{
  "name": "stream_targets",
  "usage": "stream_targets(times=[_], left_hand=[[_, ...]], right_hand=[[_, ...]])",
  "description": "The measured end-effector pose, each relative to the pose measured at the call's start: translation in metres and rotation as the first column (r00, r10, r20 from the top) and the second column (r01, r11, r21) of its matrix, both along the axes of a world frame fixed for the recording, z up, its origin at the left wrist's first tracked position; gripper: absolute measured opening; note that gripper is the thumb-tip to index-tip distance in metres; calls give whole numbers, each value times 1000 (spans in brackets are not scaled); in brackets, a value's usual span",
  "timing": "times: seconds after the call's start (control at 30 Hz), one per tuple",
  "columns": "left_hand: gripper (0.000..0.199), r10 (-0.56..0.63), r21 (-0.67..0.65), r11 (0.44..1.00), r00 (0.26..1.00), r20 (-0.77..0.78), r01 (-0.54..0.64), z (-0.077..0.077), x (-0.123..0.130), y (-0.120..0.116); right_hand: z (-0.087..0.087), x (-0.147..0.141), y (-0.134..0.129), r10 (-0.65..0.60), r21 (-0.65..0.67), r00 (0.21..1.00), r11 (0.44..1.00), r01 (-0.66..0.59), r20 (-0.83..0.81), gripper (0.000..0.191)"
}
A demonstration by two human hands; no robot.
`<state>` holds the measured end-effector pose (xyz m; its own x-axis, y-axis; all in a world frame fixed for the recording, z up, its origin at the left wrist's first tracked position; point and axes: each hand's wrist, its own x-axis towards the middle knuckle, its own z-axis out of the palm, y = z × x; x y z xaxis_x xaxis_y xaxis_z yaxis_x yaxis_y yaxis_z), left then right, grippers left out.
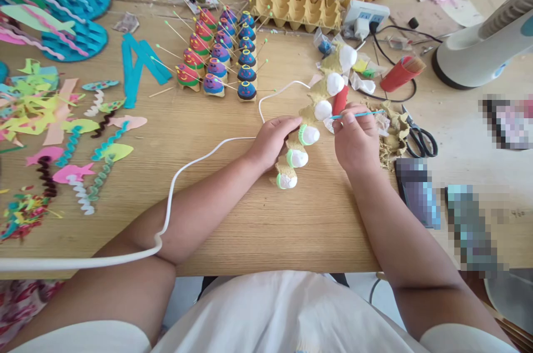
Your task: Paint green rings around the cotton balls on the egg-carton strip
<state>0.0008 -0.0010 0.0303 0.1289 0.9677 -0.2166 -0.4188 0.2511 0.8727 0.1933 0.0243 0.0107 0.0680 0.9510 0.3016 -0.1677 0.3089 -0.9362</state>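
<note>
My left hand (272, 141) is closed around the near part of a strip of egg carton (308, 115). Along the strip sit several cups topped with white domes (323, 110). On the three cups nearest me, a light green band (290, 159) edges the dome. Pinched in my right hand (358, 139) is a thin blue stick (368, 114), its tip at or close to the third dome from the far end; whether it touches, I cannot tell. Past the stick stands a red tube (340, 100), partly hidden.
Painted carton cups (213, 84) with faces and pins stand in rows ahead. Fish cutouts (75, 173) on curled stems lie left. Scissors (420, 139), carton scraps (391, 136) and a red cup (402, 73) are right. A white cable (177, 175) crosses my left arm.
</note>
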Motion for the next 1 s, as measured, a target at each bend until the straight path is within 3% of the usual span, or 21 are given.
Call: stream_targets(times=[0.13,0.3,0.4,0.5,0.8,1.0], left_hand=[[39,-18,-52,998,992,123,25,-1,3,4],[39,-55,-150,985,984,170,81,6,3,7],[30,-64,-193,976,977,205,104,8,1,8],[20,-31,-255,959,937,348,126,7,-1,9],[31,9,-339,912,816,578,230,1,-4,9],[36,10,-346,908,813,583,237,5,-3,7]], right_hand=[[-2,4,3,84,-81,983,992,-98,-165,33],[-1,1,0,190,-160,930,955,-250,-315,42],[-1,-4,-4,238,-190,926,935,-301,-294,48],[1,-10,-10,244,-210,929,928,-307,-279,50],[7,-19,-17,251,-162,951,946,-281,-181,43],[1,-20,-17,199,-117,978,972,-206,-71,41]])
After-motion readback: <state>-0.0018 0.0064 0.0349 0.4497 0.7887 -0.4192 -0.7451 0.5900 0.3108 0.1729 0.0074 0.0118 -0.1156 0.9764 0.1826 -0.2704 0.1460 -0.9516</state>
